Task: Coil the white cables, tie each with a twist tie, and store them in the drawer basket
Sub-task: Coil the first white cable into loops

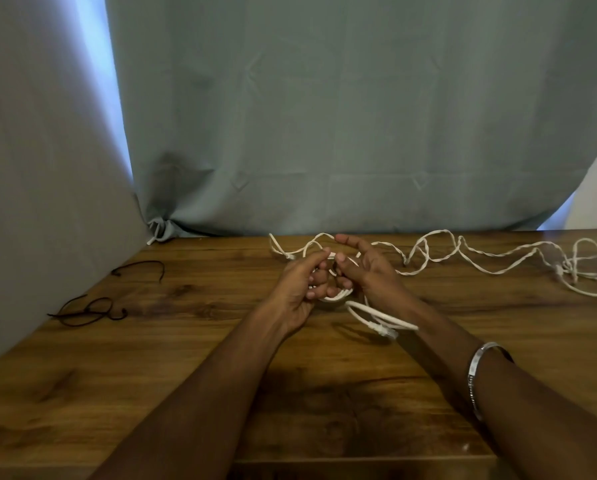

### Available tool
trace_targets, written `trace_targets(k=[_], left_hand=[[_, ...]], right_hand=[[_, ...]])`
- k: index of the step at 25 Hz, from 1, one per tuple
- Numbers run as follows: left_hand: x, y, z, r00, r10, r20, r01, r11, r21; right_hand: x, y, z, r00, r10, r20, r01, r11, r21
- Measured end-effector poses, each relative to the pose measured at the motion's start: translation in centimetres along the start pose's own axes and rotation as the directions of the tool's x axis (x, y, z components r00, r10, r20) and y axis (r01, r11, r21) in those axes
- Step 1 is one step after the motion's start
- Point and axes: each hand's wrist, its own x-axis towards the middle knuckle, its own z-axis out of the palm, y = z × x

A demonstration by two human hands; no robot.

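Note:
A small coil of white cable (337, 295) hangs between my two hands above the wooden table (186, 341). My left hand (302, 287) grips the coil's left side with curled fingers. My right hand (363, 271) holds its right side, thumb and fingers bent around the loops, index finger stretched out. A loose end with a clear plug (383, 330) dangles below my right wrist. The uncoiled rest of the white cable (463, 252) trails in twisted loops to the right edge. Two dark twist ties (89, 310) (141, 268) lie at the left.
A grey-green curtain (325, 116) hangs right behind the table's far edge. Its white tie-back cord (155, 233) touches the back left corner. A grey wall closes the left side. No drawer or basket is in sight.

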Motion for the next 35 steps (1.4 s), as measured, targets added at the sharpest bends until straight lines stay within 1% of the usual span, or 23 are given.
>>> trace_targets(k=[1,3,4,5,7,9,10,12,14,16,17,18,19,20,22,23,25,26,28,29,31,33,35], left_hand=[[0.1,0.1,-0.4,1.000,0.013,-0.008,-0.013,1.000,0.017],[0.7,0.7,-1.5,0.996,0.043,-0.081,-0.043,0.999,0.003],[1.0,1.0,-2.1,0.990,0.056,-0.131,-0.061,0.998,-0.032],[1.3,1.4,-2.6,0.981,0.066,-0.180,-0.079,0.995,-0.065],[1.5,2.0,-3.4,0.959,0.090,-0.269,-0.118,0.989,-0.089],[1.3,2.2,-3.6,0.940,0.106,-0.324,-0.137,0.988,-0.074],[1.3,2.2,-3.7,0.935,0.111,-0.337,-0.142,0.987,-0.070],[1.3,2.3,-3.8,0.928,0.121,-0.353,-0.159,0.984,-0.079],[1.7,2.4,-4.1,0.916,0.129,-0.380,-0.179,0.979,-0.099],[2.1,2.3,-4.4,0.909,0.130,-0.397,-0.188,0.976,-0.111],[2.2,2.2,-4.4,0.911,0.125,-0.393,-0.178,0.978,-0.103],[2.1,2.0,-4.5,0.917,0.116,-0.382,-0.157,0.984,-0.078],[2.0,1.8,-4.5,0.923,0.106,-0.370,-0.129,0.991,-0.037],[1.8,1.7,-4.3,0.927,0.099,-0.362,-0.103,0.995,0.010],[1.5,1.6,-4.1,0.930,0.096,-0.356,-0.076,0.995,0.068],[1.3,1.6,-4.0,0.930,0.099,-0.355,-0.075,0.994,0.079],[1.4,1.7,-3.9,0.929,0.098,-0.356,-0.081,0.995,0.062],[1.4,1.8,-3.8,0.929,0.093,-0.357,-0.091,0.996,0.023],[1.6,2.0,-3.8,0.922,0.103,-0.374,-0.143,0.987,-0.079],[1.6,2.1,-3.7,0.912,0.128,-0.391,-0.175,0.981,-0.087],[1.5,2.2,-3.4,0.889,0.205,-0.409,-0.225,0.974,-0.001],[1.2,1.8,-2.7,0.899,0.245,-0.363,-0.233,0.969,0.078],[0.9,1.3,-2.1,0.926,0.258,-0.274,-0.228,0.964,0.138]], right_hand=[[0.0,0.1,-0.2,1.000,0.006,0.010,-0.006,1.000,-0.015],[-0.3,0.2,-0.4,0.998,0.051,-0.024,-0.052,0.996,-0.075],[-0.5,0.1,-0.6,0.997,0.053,-0.055,-0.059,0.991,-0.122],[-0.8,-0.1,-0.8,0.997,0.015,-0.082,-0.031,0.981,-0.190],[-1.1,-0.4,-1.2,0.987,-0.141,-0.078,0.099,0.912,-0.397],[-1.2,-0.8,-1.2,0.964,-0.265,0.022,0.232,0.796,-0.559],[-1.3,-1.0,-1.1,0.950,-0.302,0.075,0.286,0.752,-0.593],[-1.7,-1.6,-0.9,0.929,-0.336,0.153,0.357,0.712,-0.605],[-2.1,-2.0,-0.9,0.938,-0.291,0.189,0.342,0.682,-0.647],[-2.5,-2.0,-0.8,0.961,-0.189,0.202,0.276,0.618,-0.736],[-2.5,-1.9,-0.7,0.966,-0.152,0.207,0.257,0.592,-0.764],[-2.5,-1.8,-0.5,0.967,-0.135,0.214,0.252,0.588,-0.768],[-2.5,-1.8,-0.1,0.968,-0.129,0.215,0.248,0.620,-0.744],[-2.5,-2.0,0.2,0.973,-0.117,0.197,0.223,0.690,-0.689],[-2.8,-2.5,0.6,0.990,-0.030,0.141,0.096,0.869,-0.485],[-2.8,-2.7,0.6,0.992,0.018,0.128,0.034,0.918,-0.395],[-2.9,-2.6,0.6,0.993,0.054,0.104,-0.015,0.939,-0.344],[-2.8,-2.6,0.6,0.997,0.044,0.070,-0.018,0.941,-0.339],[-2.4,-2.7,0.6,0.999,0.008,-0.048,-0.021,0.958,-0.287],[-2.0,-2.8,0.4,0.994,0.015,-0.111,-0.040,0.974,-0.224],[-1.5,-2.8,0.3,0.978,0.104,-0.182,-0.120,0.990,-0.080],[-1.7,-2.7,0.8,0.961,0.229,-0.157,-0.230,0.973,0.009],[-2.2,-2.6,1.3,0.942,0.324,-0.089,-0.319,0.945,0.069]])
